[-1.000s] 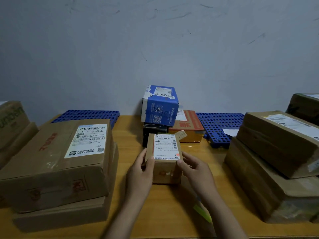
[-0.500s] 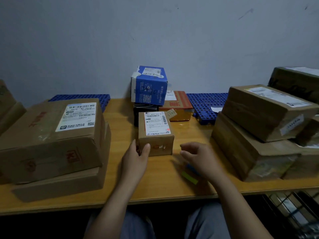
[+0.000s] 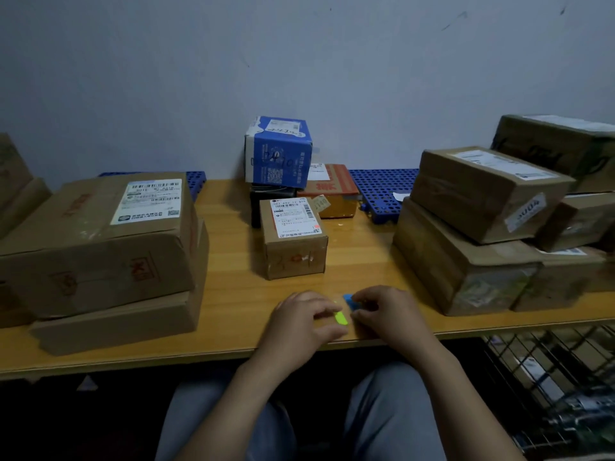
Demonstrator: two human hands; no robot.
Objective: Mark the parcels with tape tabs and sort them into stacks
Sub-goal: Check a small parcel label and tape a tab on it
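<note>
Both hands now off the small parcel (image 3: pixel 293 237), left hand (image 3: pixel 304 322) curled by yellow tab (image 3: pixel 340 318), right hand (image 3: pixel 382 311) pinching blue tab (image 3: pixel 350 300), bench (image 3: pixel 233 294) edge.

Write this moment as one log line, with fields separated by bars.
step: picking tape tab | left hand: at yellow tab | right hand: at blue tab | small parcel: on table, untouched
</note>
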